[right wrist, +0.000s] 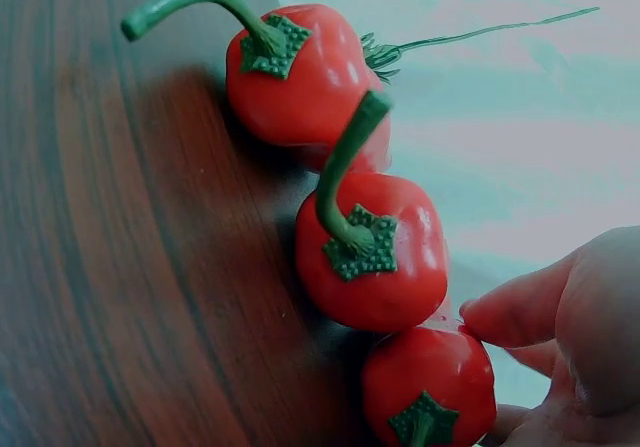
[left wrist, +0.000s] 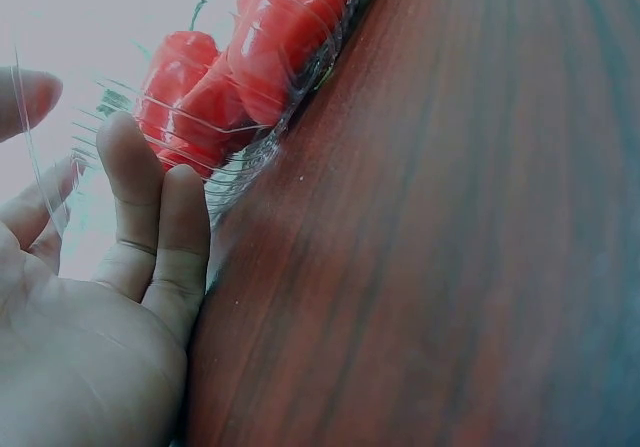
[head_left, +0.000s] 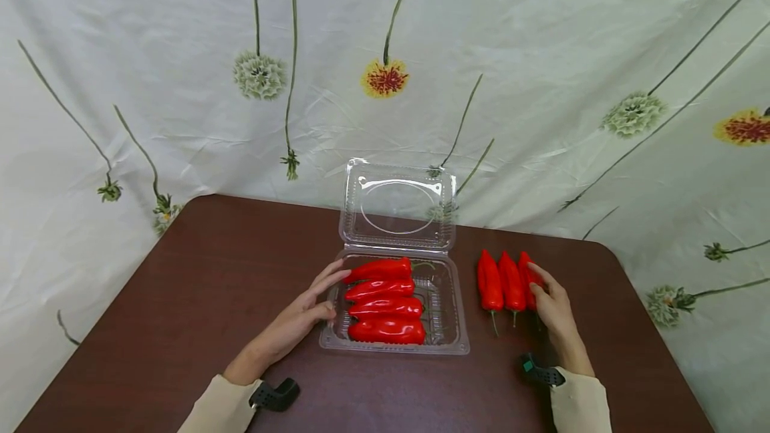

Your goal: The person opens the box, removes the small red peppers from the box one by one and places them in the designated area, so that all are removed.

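Observation:
Several red peppers (head_left: 387,331) lie stacked in rows in a clear plastic clamshell box (head_left: 394,349), its lid (head_left: 397,209) standing raised at the back. My left hand (head_left: 291,323) rests at the box's left wall, fingers extended and thumb apart. In the left wrist view, the fingers (left wrist: 183,227) are against the clear ridged side. Three more red peppers lie side by side right of the box, green stems toward me. My right hand (head_left: 556,313) pinches the rightmost pepper (head_left: 527,279) between thumb and fingers. The right wrist view shows the thumb (right wrist: 520,307) at that pepper's side.
Beside the gripped pepper lie the middle pepper (head_left: 512,282) and the left pepper (head_left: 490,282). Everything stands on a dark brown table (head_left: 240,252). A white flower-printed cloth (head_left: 337,119) hangs behind the table's far edge.

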Tool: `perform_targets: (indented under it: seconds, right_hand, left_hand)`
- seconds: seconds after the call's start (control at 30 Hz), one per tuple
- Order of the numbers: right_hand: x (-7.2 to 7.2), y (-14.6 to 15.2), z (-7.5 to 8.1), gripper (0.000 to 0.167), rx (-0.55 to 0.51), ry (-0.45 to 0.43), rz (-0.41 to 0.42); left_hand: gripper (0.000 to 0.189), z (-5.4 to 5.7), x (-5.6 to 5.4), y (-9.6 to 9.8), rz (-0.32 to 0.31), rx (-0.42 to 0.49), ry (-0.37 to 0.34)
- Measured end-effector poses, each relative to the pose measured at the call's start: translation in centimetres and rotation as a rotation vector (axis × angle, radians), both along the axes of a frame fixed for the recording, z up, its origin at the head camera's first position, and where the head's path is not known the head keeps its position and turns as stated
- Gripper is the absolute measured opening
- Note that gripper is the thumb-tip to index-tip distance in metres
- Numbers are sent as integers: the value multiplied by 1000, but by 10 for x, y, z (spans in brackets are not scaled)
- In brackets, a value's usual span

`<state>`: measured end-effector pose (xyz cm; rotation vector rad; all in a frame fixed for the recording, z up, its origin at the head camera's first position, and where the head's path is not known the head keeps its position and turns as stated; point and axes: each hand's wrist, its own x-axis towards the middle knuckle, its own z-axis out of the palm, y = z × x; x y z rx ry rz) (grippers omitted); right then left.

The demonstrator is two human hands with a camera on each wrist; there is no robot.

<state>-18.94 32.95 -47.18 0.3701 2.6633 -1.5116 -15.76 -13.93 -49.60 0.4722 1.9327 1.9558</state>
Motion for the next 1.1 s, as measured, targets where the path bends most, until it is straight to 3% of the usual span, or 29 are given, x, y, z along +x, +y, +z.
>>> perform_targets:
  seconds: [0.7, 1.1]
  right_hand:
    - [2, 0, 4, 55, 4, -20, -24]
    - [4, -3, 20, 54, 11, 34, -25]
  left_hand:
    - [68, -2, 2, -2, -11, 11, 12]
    - [68, 0, 0, -1, -10, 21, 12]
